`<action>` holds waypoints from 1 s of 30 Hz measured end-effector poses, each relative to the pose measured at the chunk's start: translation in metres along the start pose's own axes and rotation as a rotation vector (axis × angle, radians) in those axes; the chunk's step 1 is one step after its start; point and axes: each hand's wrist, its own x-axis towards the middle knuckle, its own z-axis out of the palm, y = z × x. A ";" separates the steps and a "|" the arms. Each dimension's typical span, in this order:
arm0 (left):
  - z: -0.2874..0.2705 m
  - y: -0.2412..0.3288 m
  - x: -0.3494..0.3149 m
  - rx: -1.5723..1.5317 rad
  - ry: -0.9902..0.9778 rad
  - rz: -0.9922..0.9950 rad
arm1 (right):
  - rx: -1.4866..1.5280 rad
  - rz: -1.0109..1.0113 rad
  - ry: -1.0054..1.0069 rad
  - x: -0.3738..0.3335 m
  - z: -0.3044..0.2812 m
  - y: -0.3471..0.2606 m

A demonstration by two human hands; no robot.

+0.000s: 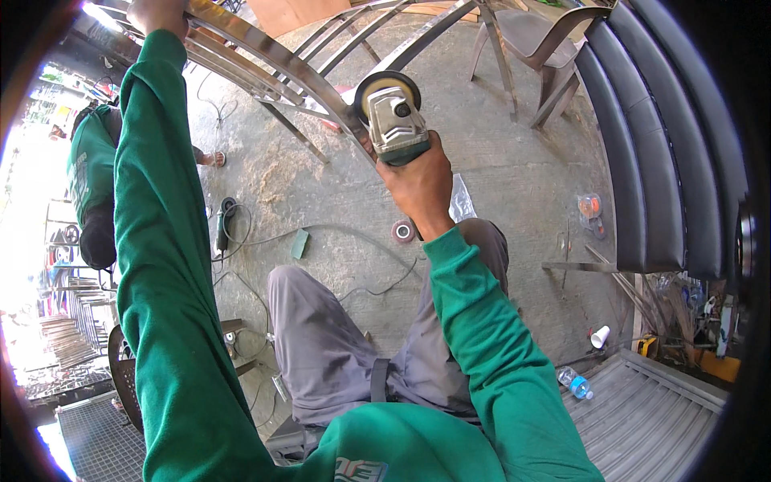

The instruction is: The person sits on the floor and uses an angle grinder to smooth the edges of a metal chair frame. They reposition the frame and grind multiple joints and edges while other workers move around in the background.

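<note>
My right hand (419, 183) is wrapped round the body of an angle grinder (393, 120), its round disc turned up against the edge of a metal frame (309, 80). The frame has a wide curved bar, thin slats and legs, and stands on the floor in front of me. At the upper left, my left arm reaches far out and my left hand (157, 14) grips the end of that frame; its fingers are partly cut off by the picture's edge. Below the right hand, a small round reddish disc (402, 231) lies on the concrete beside a clear plastic bag (462, 201).
Cables (321, 231) loop over the floor near a second grinder (225, 221) and a green scrap (299, 243). A person in green (92, 165) crouches at left. To the right are black padded seats (642, 145), a plastic chair (534, 40), a white cup (599, 337) and a bottle (573, 383).
</note>
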 end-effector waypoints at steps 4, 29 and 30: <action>0.006 0.005 -0.002 -0.006 0.015 -0.017 | -0.022 0.015 -0.015 0.000 -0.002 -0.003; 0.029 -0.012 -0.023 -0.392 -0.006 -0.073 | -0.072 -0.048 0.023 -0.005 -0.021 0.028; 0.035 -0.005 -0.030 -0.415 -0.045 -0.058 | -0.044 -0.060 0.011 -0.003 -0.025 0.033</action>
